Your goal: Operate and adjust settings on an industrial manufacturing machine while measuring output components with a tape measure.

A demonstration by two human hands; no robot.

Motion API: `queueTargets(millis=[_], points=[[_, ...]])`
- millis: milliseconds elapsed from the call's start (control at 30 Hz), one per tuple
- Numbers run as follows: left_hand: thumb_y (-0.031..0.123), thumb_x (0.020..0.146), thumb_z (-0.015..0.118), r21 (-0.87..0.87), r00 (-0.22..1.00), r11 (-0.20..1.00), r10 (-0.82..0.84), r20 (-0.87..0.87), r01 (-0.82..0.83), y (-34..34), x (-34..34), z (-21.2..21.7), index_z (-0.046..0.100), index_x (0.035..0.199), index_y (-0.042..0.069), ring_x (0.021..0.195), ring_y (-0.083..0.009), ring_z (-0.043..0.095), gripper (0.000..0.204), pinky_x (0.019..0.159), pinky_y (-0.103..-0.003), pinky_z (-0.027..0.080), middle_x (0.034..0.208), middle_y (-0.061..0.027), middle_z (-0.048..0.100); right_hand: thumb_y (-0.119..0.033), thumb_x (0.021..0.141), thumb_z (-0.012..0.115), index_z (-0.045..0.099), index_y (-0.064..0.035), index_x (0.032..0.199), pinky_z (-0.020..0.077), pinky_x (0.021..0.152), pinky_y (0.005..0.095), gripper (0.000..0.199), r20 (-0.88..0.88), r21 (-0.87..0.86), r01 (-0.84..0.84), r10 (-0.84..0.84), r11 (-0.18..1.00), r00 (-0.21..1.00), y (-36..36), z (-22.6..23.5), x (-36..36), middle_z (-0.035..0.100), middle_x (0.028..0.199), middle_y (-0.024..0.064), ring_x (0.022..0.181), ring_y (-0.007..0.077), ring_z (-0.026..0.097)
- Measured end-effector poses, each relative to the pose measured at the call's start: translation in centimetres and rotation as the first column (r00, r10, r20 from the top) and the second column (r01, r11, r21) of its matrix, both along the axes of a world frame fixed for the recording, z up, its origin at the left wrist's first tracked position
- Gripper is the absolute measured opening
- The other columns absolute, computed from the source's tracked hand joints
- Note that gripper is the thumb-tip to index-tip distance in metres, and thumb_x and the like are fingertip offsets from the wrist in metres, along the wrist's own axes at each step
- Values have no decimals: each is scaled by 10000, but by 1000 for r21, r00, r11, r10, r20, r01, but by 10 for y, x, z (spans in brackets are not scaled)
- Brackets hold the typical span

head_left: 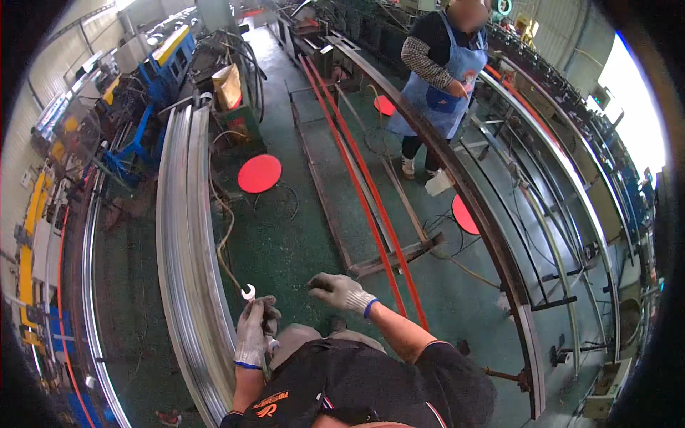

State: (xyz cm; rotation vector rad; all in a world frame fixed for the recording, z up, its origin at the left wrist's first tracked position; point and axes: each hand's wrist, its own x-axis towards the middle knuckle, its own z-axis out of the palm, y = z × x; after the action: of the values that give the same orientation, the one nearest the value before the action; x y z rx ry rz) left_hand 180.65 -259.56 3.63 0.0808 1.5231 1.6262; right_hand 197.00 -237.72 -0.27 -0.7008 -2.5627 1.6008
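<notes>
My left hand (255,333), in a pale knitted work glove with a blue cuff, is closed around a wrench. The wrench's open-end metal jaw (248,292) sticks up above the fingers, and a bit of shiny metal (273,345) shows below them, near my leg. My right hand (344,292), gloved the same way, hovers in front of my body with its fingers loosely bent and apart. Nothing shows in it. Just left of my left hand lies a bundle of long silvery metal profiles (187,235).
Two red rails (364,192) run away on a low metal frame. Round red stools (260,173) stand on the green floor. To the right is a long dark beam (457,164); beyond it stands a person in a blue apron (446,71). Machines line the left side.
</notes>
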Motion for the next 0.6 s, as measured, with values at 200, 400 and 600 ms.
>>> queueTargets(millis=[200,400,600], points=[[340,1051,540,-23,991,992,-127,-32,126,85,-87,7,696,1107,60,529,-68,523,325,460,-209,373,789,-48,692,-403,987,623,634,-83,1273,521,946,395,430,23,-69,147,-145,987,989,45,-24,-46,703,1209,129,1101,278,677],[333,1055,540,40,990,991,-129,-55,131,149,-197,-9,693,1101,62,523,-71,517,314,447,-211,368,793,-54,691,-392,985,624,647,-80,1255,515,943,380,412,129,-129,248,-232,960,964,97,-46,-102,708,1179,113,1103,255,670],[385,1055,531,67,979,977,-202,-24,204,210,-291,-4,672,1142,70,536,-64,507,356,460,-204,365,798,-36,679,-462,967,598,635,-64,1236,506,924,431,482,199,-140,357,-327,923,924,142,-13,-181,694,1145,186,1071,339,669]])
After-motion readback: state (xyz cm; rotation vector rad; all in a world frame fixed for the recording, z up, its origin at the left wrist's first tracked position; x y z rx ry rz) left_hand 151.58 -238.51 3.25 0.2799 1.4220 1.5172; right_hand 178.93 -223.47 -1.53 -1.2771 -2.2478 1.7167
